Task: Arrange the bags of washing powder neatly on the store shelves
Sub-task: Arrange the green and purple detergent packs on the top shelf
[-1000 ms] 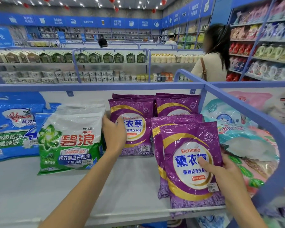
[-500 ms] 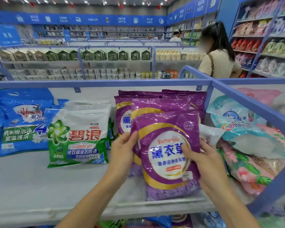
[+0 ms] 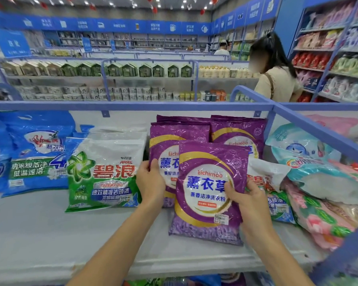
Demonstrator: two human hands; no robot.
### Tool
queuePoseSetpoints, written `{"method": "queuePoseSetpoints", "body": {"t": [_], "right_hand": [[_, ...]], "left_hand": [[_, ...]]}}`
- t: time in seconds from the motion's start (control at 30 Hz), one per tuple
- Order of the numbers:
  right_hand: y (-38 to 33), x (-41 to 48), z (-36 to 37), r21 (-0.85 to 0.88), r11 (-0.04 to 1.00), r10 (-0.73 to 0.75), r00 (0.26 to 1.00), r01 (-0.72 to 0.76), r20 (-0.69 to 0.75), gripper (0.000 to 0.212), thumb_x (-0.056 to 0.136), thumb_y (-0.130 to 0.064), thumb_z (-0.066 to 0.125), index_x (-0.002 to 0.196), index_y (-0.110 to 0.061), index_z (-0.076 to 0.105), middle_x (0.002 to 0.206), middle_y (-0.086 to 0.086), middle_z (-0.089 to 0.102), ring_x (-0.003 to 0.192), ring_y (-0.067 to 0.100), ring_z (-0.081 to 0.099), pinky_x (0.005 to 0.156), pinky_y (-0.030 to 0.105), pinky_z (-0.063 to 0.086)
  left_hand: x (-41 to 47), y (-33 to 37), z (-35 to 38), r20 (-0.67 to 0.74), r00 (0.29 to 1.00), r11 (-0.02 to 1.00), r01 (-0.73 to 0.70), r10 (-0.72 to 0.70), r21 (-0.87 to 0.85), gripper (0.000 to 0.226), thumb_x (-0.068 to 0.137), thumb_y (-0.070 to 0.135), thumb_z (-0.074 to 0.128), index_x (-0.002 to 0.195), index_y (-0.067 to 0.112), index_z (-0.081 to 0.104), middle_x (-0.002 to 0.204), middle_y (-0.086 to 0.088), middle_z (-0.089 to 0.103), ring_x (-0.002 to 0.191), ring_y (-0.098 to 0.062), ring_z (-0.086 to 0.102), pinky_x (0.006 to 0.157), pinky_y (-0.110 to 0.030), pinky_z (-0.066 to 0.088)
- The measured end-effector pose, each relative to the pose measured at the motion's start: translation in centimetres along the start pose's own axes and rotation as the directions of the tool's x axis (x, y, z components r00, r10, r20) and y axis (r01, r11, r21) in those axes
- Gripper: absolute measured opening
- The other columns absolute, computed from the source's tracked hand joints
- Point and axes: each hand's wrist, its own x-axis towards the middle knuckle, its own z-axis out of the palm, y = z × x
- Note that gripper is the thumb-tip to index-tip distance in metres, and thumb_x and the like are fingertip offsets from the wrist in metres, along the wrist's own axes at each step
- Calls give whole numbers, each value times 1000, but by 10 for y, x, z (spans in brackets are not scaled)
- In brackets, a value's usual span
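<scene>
the white shelf [image 3: 39,234] lies bare across its front left, open to a hand from the near edge up to the blue bag [image 3: 37,153] and the green-and-white ariel bag [image 3: 105,174], which close off the back left. the slim gap between that ariel bag and the rear purple eichimoo bags [image 3: 163,139] is filled by the left hand [image 3: 151,182], gripping their edge. the front purple bag [image 3: 207,178], pinched at its right edge by the right hand [image 3: 249,201], stands in front of them. to its right a second ariel bag [image 3: 277,197], a teal bag [image 3: 310,164] and a pink bag [image 3: 322,221] pile against the blue side rail [image 3: 322,131], blocking that side. the blue back rail [image 3: 132,105] walls off the rear.
</scene>
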Motion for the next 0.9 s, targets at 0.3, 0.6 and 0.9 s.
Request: {"method": "queuePoseSetpoints", "body": {"t": [0.3,0.6,0.9], "right_hand": [[-12,0,27,129,992,8,999,-13,47,31,86,0,73,114,-11,70,103,12,79,91,33,77,80,47,62],[18,49,75,-68,997,-25,1000,25,-6,18,94,-27,74,106,-14,71,101,7,78,98,27,75,88,41,62],[-11,38,6,-486,833,-346,935,265,-84,12,94,-21,73,106,-21,71,98,-6,74,93,10,70,85,34,59]], "left_hand": [[-10,5,-21,176,984,999,12,-18,33,43,104,50,42,120,16,63,101,3,76,93,-15,72,77,-35,57],[-33,-7,-42,203,979,997,-16,-1,81,37,94,34,71,128,26,56,116,6,72,101,-13,72,86,-39,62],[-32,-7,-39,160,987,995,-43,28,92,30,97,28,67,126,21,59,113,4,72,101,-17,72,83,-39,62]]}}
